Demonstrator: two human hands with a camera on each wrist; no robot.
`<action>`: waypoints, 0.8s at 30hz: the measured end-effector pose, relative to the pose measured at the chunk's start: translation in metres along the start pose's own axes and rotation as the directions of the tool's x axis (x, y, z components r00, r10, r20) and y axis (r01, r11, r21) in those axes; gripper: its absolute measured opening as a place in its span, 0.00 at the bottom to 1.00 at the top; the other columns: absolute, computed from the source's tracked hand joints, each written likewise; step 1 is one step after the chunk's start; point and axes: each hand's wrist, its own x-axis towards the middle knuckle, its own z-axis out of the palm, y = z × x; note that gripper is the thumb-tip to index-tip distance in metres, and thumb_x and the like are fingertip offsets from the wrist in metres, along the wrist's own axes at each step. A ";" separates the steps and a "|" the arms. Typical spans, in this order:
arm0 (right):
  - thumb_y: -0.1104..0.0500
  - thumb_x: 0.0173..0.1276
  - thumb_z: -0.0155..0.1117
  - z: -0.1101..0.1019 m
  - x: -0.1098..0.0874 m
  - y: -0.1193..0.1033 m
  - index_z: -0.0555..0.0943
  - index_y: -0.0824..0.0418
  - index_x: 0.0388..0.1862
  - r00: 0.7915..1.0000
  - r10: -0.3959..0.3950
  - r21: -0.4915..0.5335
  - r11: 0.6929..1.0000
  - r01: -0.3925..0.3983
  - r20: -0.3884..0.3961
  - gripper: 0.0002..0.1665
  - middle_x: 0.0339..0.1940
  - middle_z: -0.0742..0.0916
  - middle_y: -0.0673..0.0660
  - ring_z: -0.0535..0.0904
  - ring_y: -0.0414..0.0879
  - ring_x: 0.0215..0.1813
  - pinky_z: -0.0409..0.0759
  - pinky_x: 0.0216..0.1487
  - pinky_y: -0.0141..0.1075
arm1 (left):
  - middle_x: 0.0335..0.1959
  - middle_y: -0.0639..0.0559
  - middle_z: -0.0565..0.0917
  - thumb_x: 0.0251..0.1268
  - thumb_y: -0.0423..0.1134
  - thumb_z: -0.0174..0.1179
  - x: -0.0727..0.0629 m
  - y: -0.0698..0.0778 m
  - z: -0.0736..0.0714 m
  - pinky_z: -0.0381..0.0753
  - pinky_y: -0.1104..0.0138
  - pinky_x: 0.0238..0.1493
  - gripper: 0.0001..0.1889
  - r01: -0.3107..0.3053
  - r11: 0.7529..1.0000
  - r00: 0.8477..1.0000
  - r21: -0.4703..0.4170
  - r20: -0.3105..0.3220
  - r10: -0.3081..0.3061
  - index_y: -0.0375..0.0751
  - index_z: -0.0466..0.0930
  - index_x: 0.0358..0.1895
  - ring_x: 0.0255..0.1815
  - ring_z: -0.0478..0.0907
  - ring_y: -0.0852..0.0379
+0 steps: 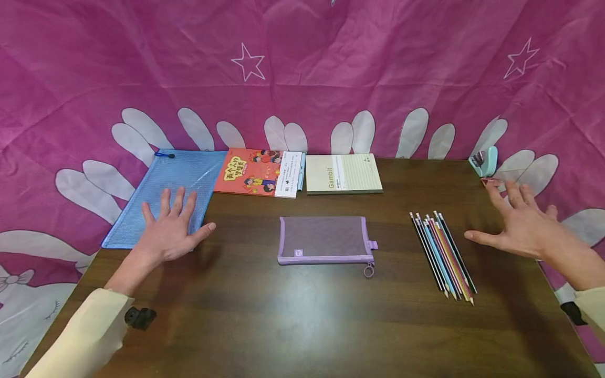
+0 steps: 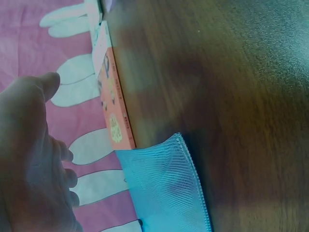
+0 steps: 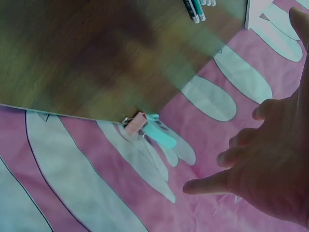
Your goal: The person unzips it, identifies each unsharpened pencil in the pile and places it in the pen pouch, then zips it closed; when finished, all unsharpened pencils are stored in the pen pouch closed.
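My left hand (image 1: 170, 231), fingers spread, hovers over the blue mesh zip bag (image 1: 181, 170) at the table's left. My right hand (image 1: 524, 226) is held above the right edge, fingers spread and holding nothing. Nearest to it are a small turquoise stapler-like item (image 1: 490, 160) at the back corner and a pink block (image 3: 135, 123) beside it. A bundle of pencils (image 1: 442, 254) lies to that hand's left, tips toward me. Flat in the middle rests a purple mesh pencil pouch (image 1: 326, 236), its zip ring at the front right corner.
Along the back edge lie a red picture book (image 1: 250, 176) and a cream notepad (image 1: 352, 176), with a light-blue item (image 1: 301, 173) between them. A pink patterned cloth (image 1: 302, 63) hangs behind the brown table (image 1: 302, 325) and shows past its sides.
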 end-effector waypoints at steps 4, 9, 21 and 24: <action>0.31 0.59 0.67 0.001 -0.002 -0.002 0.42 0.65 0.81 0.998 -0.032 -0.003 0.999 0.032 -0.046 0.69 0.75 0.53 0.79 0.49 0.78 0.72 0.58 0.49 0.81 | 0.78 0.27 0.41 0.69 0.67 0.47 0.003 0.004 0.002 0.28 0.26 0.62 0.51 -0.018 1.000 1.000 -0.019 -0.009 0.018 0.31 0.42 0.79 0.76 0.31 0.26; 0.52 0.61 0.72 0.013 0.005 -0.021 0.69 0.79 0.64 0.965 -0.174 0.086 0.977 0.193 -0.198 0.42 0.48 0.83 0.77 0.83 0.70 0.44 0.79 0.40 0.62 | 0.63 0.27 0.73 0.68 0.47 0.61 0.004 0.025 0.013 0.72 0.38 0.57 0.40 -0.086 0.977 0.995 -0.194 -0.059 0.076 0.26 0.58 0.74 0.61 0.72 0.32; 0.64 0.66 0.68 0.070 0.043 -0.141 0.73 0.75 0.60 0.975 -0.219 0.631 0.753 0.188 -0.028 0.27 0.44 0.84 0.67 0.84 0.50 0.32 0.84 0.32 0.41 | 0.41 0.43 0.79 0.63 0.35 0.65 0.037 0.120 0.062 0.78 0.56 0.43 0.27 0.021 0.844 0.999 -0.536 0.046 0.004 0.27 0.71 0.63 0.40 0.75 0.48; 0.62 0.63 0.70 0.078 0.051 -0.161 0.73 0.75 0.62 0.972 -0.232 0.599 0.776 0.200 -0.025 0.31 0.46 0.83 0.68 0.84 0.55 0.41 0.83 0.42 0.49 | 0.42 0.42 0.78 0.61 0.36 0.67 0.042 0.132 0.069 0.77 0.56 0.43 0.28 0.035 0.841 0.998 -0.540 0.065 0.000 0.27 0.72 0.63 0.41 0.74 0.47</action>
